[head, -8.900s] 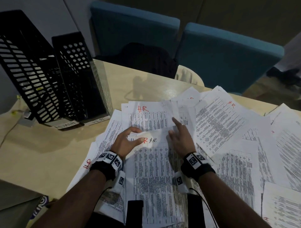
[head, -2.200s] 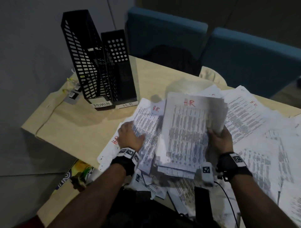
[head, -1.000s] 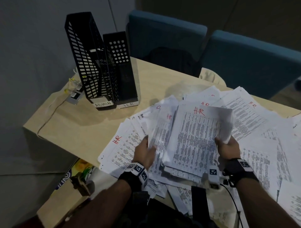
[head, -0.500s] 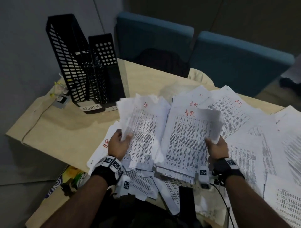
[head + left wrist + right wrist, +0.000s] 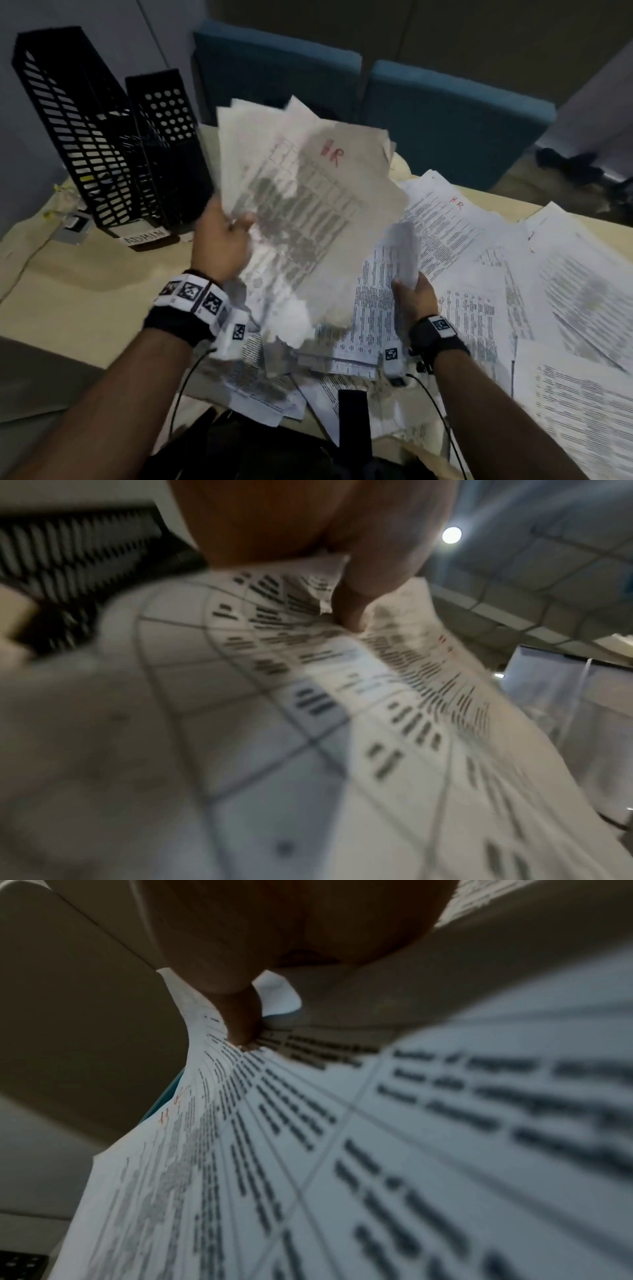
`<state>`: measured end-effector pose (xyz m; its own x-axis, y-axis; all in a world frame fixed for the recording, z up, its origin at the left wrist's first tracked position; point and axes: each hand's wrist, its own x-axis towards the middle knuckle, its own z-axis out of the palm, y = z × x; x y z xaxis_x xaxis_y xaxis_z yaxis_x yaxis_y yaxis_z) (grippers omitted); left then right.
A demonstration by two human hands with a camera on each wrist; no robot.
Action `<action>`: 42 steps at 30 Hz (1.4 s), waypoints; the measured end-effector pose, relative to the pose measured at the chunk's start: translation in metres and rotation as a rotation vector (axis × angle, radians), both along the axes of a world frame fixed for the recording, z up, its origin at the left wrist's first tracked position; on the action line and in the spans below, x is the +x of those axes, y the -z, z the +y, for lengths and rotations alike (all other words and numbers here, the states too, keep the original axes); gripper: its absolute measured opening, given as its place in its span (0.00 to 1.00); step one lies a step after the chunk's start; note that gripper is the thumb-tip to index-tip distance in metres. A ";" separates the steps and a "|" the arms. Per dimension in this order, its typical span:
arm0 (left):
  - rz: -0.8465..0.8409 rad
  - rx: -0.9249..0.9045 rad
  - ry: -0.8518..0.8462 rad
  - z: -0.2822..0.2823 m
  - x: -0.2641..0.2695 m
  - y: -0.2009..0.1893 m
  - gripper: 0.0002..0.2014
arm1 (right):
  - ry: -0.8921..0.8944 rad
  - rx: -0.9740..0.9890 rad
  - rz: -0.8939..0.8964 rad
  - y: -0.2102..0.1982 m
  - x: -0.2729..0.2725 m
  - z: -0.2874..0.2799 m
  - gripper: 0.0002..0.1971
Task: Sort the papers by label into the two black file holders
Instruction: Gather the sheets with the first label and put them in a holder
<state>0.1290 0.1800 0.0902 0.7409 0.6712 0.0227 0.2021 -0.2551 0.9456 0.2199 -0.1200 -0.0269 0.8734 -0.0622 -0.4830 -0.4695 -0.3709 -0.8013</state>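
Note:
My left hand [image 5: 235, 224] grips a fanned bundle of printed papers [image 5: 308, 192] marked "HR" in red and holds it up, tilted, just right of the two black file holders. The tall slotted holder [image 5: 68, 130] carries an "ADMIN" label; the shorter round-holed holder [image 5: 168, 137] stands beside it, its label hidden. My right hand [image 5: 407, 286] holds a second stack of papers [image 5: 380, 301] low over the table. In the left wrist view my thumb [image 5: 356, 607] pinches the sheets [image 5: 308, 710]. The right wrist view shows my thumb [image 5: 243, 1023] pressed on its stack [image 5: 342, 1150].
Several loose printed sheets [image 5: 513, 274], some marked "HR", cover the right half of the beige table [image 5: 85, 294]. Two blue chairs [image 5: 445, 116] stand behind it. A cable and a small socket box [image 5: 73, 226] lie left of the holders, near the table's left edge.
My left hand has lifted its bundle off the pile and swung it up toward the holders. My right hand has stayed low with its own stack.

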 end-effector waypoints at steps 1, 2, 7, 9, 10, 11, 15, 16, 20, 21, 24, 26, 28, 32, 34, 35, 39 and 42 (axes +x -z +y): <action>0.074 -0.038 0.040 -0.017 0.009 0.007 0.25 | 0.016 0.020 0.009 0.002 0.002 -0.001 0.12; 0.192 -0.037 0.060 -0.036 0.014 0.018 0.25 | 0.000 -0.002 0.013 -0.001 0.004 -0.001 0.11; 0.513 -0.200 0.025 -0.096 0.008 0.077 0.29 | -0.089 -0.122 0.048 -0.012 0.009 -0.002 0.26; 0.603 -0.123 0.072 -0.104 0.008 0.084 0.31 | -0.122 -0.137 0.032 -0.013 0.005 -0.002 0.32; 0.620 -0.089 0.127 -0.106 0.007 0.086 0.32 | -0.120 -0.114 0.026 -0.015 0.001 -0.001 0.31; 0.627 -0.068 0.197 -0.106 0.006 0.088 0.34 | -0.100 -0.075 0.024 -0.016 -0.003 0.000 0.26; 0.656 -0.069 0.347 -0.091 0.004 0.094 0.35 | -0.107 0.095 0.068 -0.014 -0.011 -0.003 0.27; 0.656 -0.060 0.331 -0.084 0.004 0.096 0.32 | -0.101 0.140 0.096 -0.020 -0.012 -0.005 0.27; 0.531 -0.115 0.246 -0.069 0.006 0.101 0.24 | -0.149 0.160 0.174 -0.023 -0.006 -0.014 0.29; 0.493 -0.139 0.241 -0.069 0.009 0.100 0.26 | -0.167 0.136 0.180 -0.020 -0.004 -0.015 0.30; 0.459 -0.080 0.233 -0.068 0.027 0.097 0.25 | -0.202 0.114 0.192 -0.017 -0.002 -0.013 0.28; 0.465 -0.070 0.200 -0.066 0.039 0.097 0.21 | -0.170 0.116 0.170 -0.017 0.000 -0.012 0.23; 0.506 -0.008 0.215 -0.061 0.044 0.096 0.18 | -0.168 0.075 0.124 -0.016 0.004 -0.012 0.19; 0.620 0.125 0.263 -0.046 0.042 0.101 0.18 | -0.197 -0.045 0.049 -0.004 0.010 -0.010 0.19; 0.642 0.124 0.291 -0.044 0.043 0.106 0.18 | -0.205 -0.064 0.037 -0.001 0.012 -0.007 0.22; 0.642 0.111 0.306 -0.046 0.044 0.107 0.18 | -0.205 -0.056 0.022 0.000 0.013 -0.006 0.24; 0.504 0.090 0.327 -0.064 0.047 0.102 0.18 | -0.130 -0.073 0.018 0.006 0.013 0.002 0.30; 0.406 -0.094 0.306 -0.081 0.043 0.099 0.20 | -0.028 0.050 0.032 0.010 0.007 0.005 0.30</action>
<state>0.1720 0.0993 -0.0084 0.8402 0.4080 -0.3572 0.4868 -0.2776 0.8282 0.2266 -0.1147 -0.0367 0.8584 -0.0129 -0.5129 -0.4854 -0.3440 -0.8038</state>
